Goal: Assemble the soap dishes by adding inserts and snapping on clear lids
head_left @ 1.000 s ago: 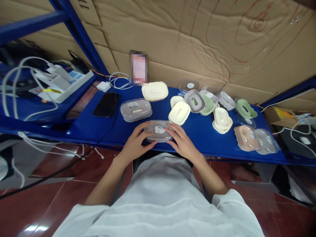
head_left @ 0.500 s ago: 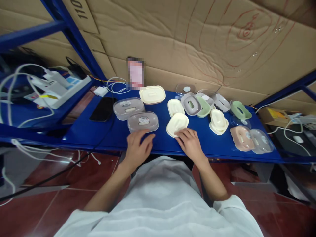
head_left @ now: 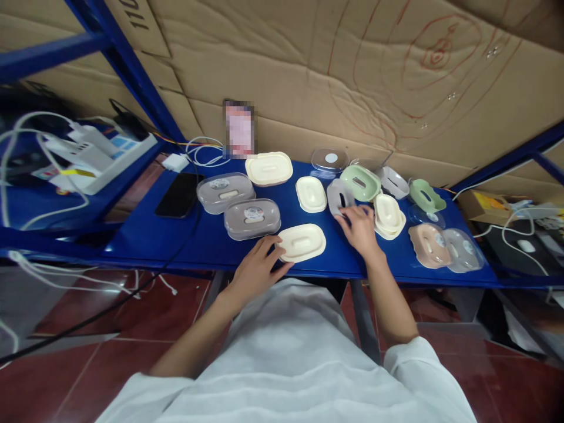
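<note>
A cream soap dish base (head_left: 304,242) with a raised bar lies flat near the front edge of the blue table. The fingers of my left hand (head_left: 258,267) grip its left end, with the thumb at its front edge. My right hand (head_left: 360,230) holds a grey slotted soap dish insert (head_left: 338,197) by its near edge; the insert is tilted. Beyond my hands are a second cream base (head_left: 311,194) and a green slotted insert (head_left: 361,183). Stacked cream pieces (head_left: 388,212) sit just right of my right hand.
Two lidded grey soap boxes (head_left: 252,218) stand at left, by a black phone (head_left: 178,195). Another cream base (head_left: 269,168) lies behind them. At right are a pink soap box (head_left: 429,245) and a clear-lidded one (head_left: 462,249). A cardboard wall (head_left: 282,70) rises behind.
The cream base has turned and shifted left and nearer, from my right hand to my left. My right hand has moved right and taken the grey insert, uncovering the green one.
</note>
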